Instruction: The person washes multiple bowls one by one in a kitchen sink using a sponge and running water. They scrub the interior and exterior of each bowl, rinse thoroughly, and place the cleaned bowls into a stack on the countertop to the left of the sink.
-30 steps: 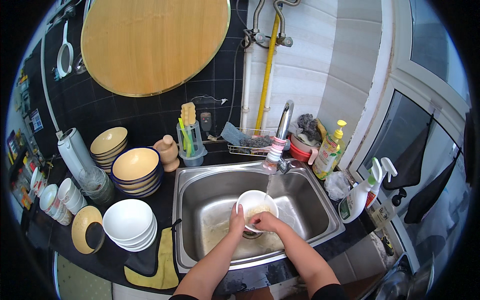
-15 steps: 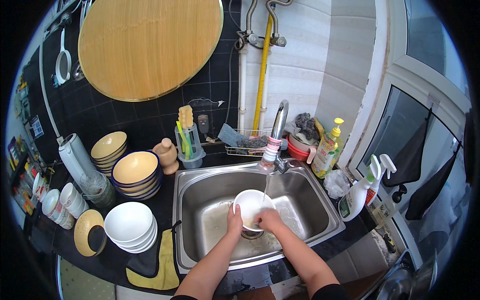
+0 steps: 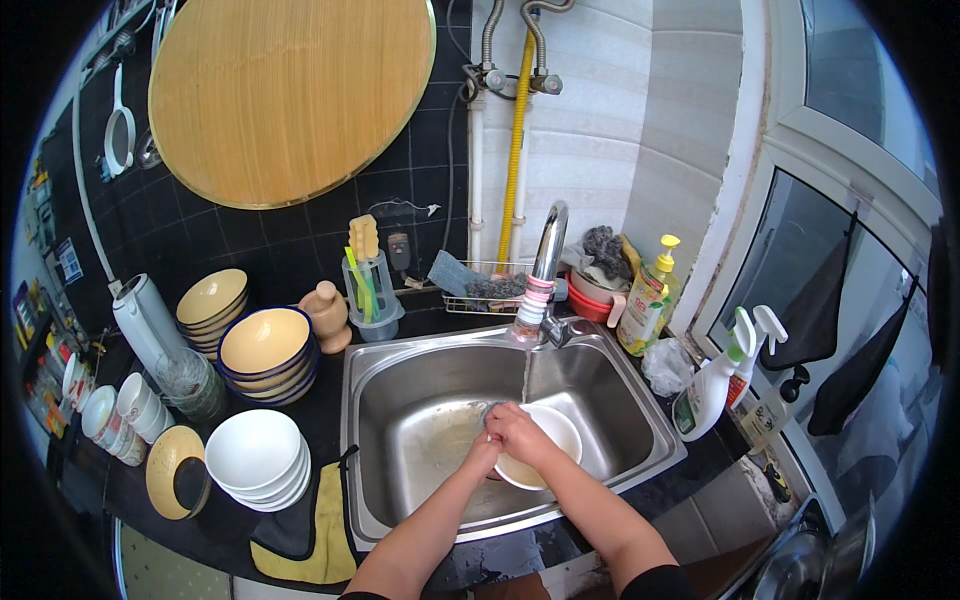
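Observation:
A white bowl [image 3: 560, 432] is tilted inside the steel sink [image 3: 400, 375], under the water running from the faucet [image 3: 549, 245]. My left hand [image 3: 482, 457] grips the bowl at its left rim, its fingers partly covered by the other hand. My right hand [image 3: 514, 432] is closed at the same rim, just above the left one. A bit of grey scrubber [image 3: 490, 411] pokes out past its fingers, pressed to the bowl's edge. Some cloudy water seems to lie in the bowl.
Left of the sink stand stacked white bowls [image 3: 255, 450], blue-rimmed bowls [image 3: 265, 342] and a yellow-black cloth [image 3: 330, 525]. A wire rack [image 3: 480, 300] sits behind the sink. A dish soap bottle [image 3: 650, 300] and spray bottles [image 3: 705, 395] line the right side.
My right hand has moved from inside the bowl to its left rim, bringing the grey scrubber into view. The bowl has shifted slightly right and nearer, and tilted. The view has shifted a little.

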A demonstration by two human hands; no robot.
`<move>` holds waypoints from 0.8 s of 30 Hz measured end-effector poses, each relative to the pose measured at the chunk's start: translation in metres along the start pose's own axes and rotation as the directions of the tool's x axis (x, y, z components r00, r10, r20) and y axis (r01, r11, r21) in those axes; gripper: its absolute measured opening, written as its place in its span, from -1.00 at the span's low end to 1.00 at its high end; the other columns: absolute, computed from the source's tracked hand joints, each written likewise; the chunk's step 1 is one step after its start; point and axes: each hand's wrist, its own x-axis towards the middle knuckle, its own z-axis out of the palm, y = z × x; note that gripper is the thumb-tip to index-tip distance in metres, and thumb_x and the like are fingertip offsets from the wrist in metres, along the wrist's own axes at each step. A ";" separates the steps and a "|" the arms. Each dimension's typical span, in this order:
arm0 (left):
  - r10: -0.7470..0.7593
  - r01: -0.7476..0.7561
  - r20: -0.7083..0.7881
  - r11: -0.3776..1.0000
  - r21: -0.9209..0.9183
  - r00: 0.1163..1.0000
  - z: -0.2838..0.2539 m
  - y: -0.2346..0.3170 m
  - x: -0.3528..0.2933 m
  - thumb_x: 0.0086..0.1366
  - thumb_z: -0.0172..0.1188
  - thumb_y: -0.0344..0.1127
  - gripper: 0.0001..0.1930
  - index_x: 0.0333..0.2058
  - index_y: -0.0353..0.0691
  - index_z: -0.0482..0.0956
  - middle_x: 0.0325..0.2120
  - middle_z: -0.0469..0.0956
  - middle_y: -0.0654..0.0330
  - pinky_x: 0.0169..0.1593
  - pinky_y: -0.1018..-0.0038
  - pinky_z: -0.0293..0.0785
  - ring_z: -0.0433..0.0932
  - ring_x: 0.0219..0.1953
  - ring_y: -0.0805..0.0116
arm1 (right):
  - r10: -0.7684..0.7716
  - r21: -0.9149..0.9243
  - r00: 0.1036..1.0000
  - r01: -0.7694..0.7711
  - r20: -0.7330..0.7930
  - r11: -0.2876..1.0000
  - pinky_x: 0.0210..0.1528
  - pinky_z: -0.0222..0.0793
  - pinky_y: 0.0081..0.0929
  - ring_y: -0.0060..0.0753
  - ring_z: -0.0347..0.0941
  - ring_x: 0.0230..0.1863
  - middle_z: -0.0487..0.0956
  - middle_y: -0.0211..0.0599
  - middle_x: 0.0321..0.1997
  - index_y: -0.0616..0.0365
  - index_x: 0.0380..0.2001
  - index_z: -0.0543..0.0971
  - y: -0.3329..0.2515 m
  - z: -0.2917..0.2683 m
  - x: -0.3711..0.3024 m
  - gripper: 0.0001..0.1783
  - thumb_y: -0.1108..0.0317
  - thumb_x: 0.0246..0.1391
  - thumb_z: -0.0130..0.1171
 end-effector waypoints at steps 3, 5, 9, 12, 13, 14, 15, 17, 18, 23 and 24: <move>0.088 -0.086 -0.018 0.993 0.085 0.996 -0.001 -0.002 0.000 -0.02 -0.16 -0.47 -0.45 0.04 -0.08 0.18 -0.28 0.40 0.02 -0.50 0.28 0.52 0.49 -0.37 0.16 | 0.045 -0.088 0.995 -0.053 -0.088 0.995 -0.27 0.25 -0.41 -0.19 0.30 -0.31 0.42 -0.30 -0.44 0.11 -0.77 0.41 0.015 -0.005 -0.003 -0.88 0.59 -0.50 0.06; 0.120 -0.112 -0.060 0.986 0.126 0.991 0.002 0.005 -0.004 -0.02 -0.17 -0.49 -0.42 0.07 -0.09 0.14 -0.24 0.38 0.00 -0.48 0.30 0.52 0.48 -0.33 0.14 | 0.150 -0.230 0.957 -0.209 -0.249 0.950 -0.26 0.26 -0.41 -0.20 0.31 -0.31 0.43 -0.30 -0.43 0.10 -0.77 0.44 0.031 -0.008 -0.007 -0.88 0.59 -0.48 0.05; 0.183 -0.174 -0.194 0.983 0.060 0.964 -0.005 0.003 0.003 -0.02 -0.21 -0.53 -0.40 0.10 -0.12 0.09 -0.16 0.34 -0.02 -0.48 0.31 0.52 0.45 -0.26 0.12 | 0.395 -0.449 0.899 -0.438 -0.191 0.779 -0.28 0.28 -0.40 -0.21 0.34 -0.33 0.45 -0.26 -0.48 0.08 -0.78 0.49 0.041 -0.016 -0.023 -0.92 0.53 -0.43 0.06; 0.191 -0.211 -0.288 0.977 -0.039 0.938 -0.008 0.007 0.006 -0.01 -0.24 -0.56 -0.38 0.12 -0.09 0.06 -0.11 0.31 -0.01 -0.48 0.36 0.53 0.45 -0.24 0.12 | 0.465 -0.557 0.885 -0.372 0.028 0.742 -0.28 0.30 -0.38 -0.20 0.36 -0.31 0.47 -0.24 -0.50 0.11 -0.76 0.51 0.045 -0.006 -0.030 -0.94 0.48 -0.37 0.07; 0.263 -0.282 -0.315 0.959 -0.012 0.912 -0.018 -0.007 0.020 0.02 -0.22 -0.53 -0.40 0.11 -0.09 0.06 -0.11 0.30 -0.01 -0.49 0.34 0.53 0.44 -0.23 0.11 | 0.496 -0.528 0.862 -0.375 0.104 0.762 -0.27 0.30 -0.37 -0.18 0.37 -0.29 0.48 -0.23 -0.50 0.13 -0.74 0.51 0.035 -0.001 -0.026 -0.95 0.47 -0.35 0.07; 0.334 -0.349 -0.338 0.937 0.016 0.880 -0.028 -0.024 0.035 0.05 -0.20 -0.51 -0.43 0.11 -0.09 0.05 -0.11 0.30 0.00 -0.49 0.31 0.54 0.43 -0.21 0.11 | 0.524 -0.500 0.833 -0.382 0.179 0.777 -0.26 0.31 -0.36 -0.17 0.37 -0.27 0.49 -0.22 -0.50 0.14 -0.72 0.52 0.026 0.003 -0.023 -0.95 0.46 -0.33 0.07; 0.402 -0.413 -0.353 0.910 0.046 0.845 -0.033 -0.032 0.043 0.08 -0.18 -0.48 -0.45 0.11 -0.09 0.05 -0.11 0.30 0.00 -0.50 0.29 0.54 0.43 -0.20 0.10 | 0.513 -0.373 0.817 -0.404 0.263 0.835 -0.22 0.30 -0.36 -0.16 0.37 -0.24 0.49 -0.20 -0.43 0.16 -0.63 0.52 0.019 0.006 -0.020 -0.92 0.44 -0.31 0.07; 0.235 -0.277 -0.348 0.958 -0.075 0.907 -0.020 -0.007 0.020 0.17 -0.16 -0.34 -0.52 0.10 -0.07 0.06 -0.12 0.31 0.02 -0.48 0.24 0.54 0.42 -0.19 0.11 | 0.461 -0.105 0.784 -0.462 0.416 0.881 -0.13 0.29 -0.37 -0.15 0.38 -0.18 0.49 -0.16 -0.28 0.20 -0.45 0.54 0.011 0.010 -0.017 -0.80 0.39 -0.25 0.07; 0.151 -0.207 -0.339 0.969 -0.134 0.929 -0.015 0.003 0.012 0.22 -0.16 -0.28 -0.55 0.10 -0.05 0.06 -0.13 0.31 0.03 -0.47 0.22 0.54 0.42 -0.19 0.11 | 0.398 0.022 0.823 -0.444 0.405 0.896 -0.09 0.26 -0.37 -0.11 0.33 -0.12 0.44 -0.14 -0.19 0.18 -0.33 0.49 0.011 0.013 -0.017 -0.73 0.36 -0.20 0.04; 0.034 -0.068 -0.181 0.979 -0.190 0.983 -0.012 0.003 0.009 0.23 -0.15 -0.06 -0.50 0.11 0.01 0.01 -0.11 0.29 0.03 -0.53 0.18 0.55 0.44 -0.24 0.08 | 0.194 -0.147 0.932 -0.155 0.305 0.977 0.16 -0.07 -0.32 -0.11 0.05 0.17 0.12 -0.13 0.18 0.03 0.09 0.18 0.029 0.025 -0.022 -0.47 0.18 0.01 -0.12; 0.037 -0.067 -0.187 0.985 -0.158 0.982 -0.010 0.005 0.006 0.23 -0.15 -0.07 -0.51 0.11 0.01 0.01 -0.11 0.29 0.03 -0.54 0.19 0.55 0.45 -0.25 0.08 | 0.367 -0.369 0.855 -0.228 0.366 0.901 0.22 -0.30 -0.16 -0.15 -0.08 0.23 0.05 -0.23 0.22 0.03 0.12 0.14 0.031 0.022 -0.027 -0.43 0.08 0.03 -0.20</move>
